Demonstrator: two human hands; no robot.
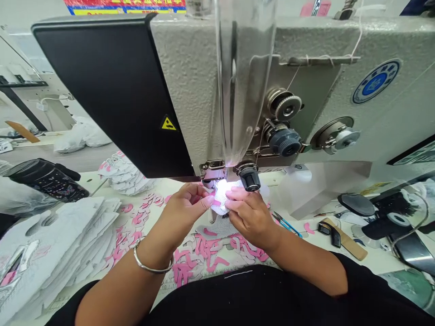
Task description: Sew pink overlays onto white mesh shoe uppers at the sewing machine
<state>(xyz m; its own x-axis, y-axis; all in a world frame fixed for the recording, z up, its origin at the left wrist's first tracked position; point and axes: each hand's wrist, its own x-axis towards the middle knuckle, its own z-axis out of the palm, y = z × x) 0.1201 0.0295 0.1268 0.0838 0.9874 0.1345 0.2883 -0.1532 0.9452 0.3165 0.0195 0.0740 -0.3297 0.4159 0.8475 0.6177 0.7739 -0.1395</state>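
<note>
Under the lit needle area of a sewing machine [185,68] lies a white mesh-like fabric piece [220,209] with pink on it. My left hand [183,206] is at its left edge, thumb and forefinger pinched together at a small pink strip [216,203]. From the right, my right hand [249,215] has its fingers bent and pressed together on the fabric piece, close to the presser foot. The light washes out detail at the needle, and the fingertips partly hide the fabric.
Loose pink and white cut strips [207,249] litter the bed below my hands. Stacked white fabric pieces [73,246] stand at left, with another pile [127,174] behind and a black tumbler [47,181]. Blue thread snips [288,225] and a black-handled tool [329,233] lie at right.
</note>
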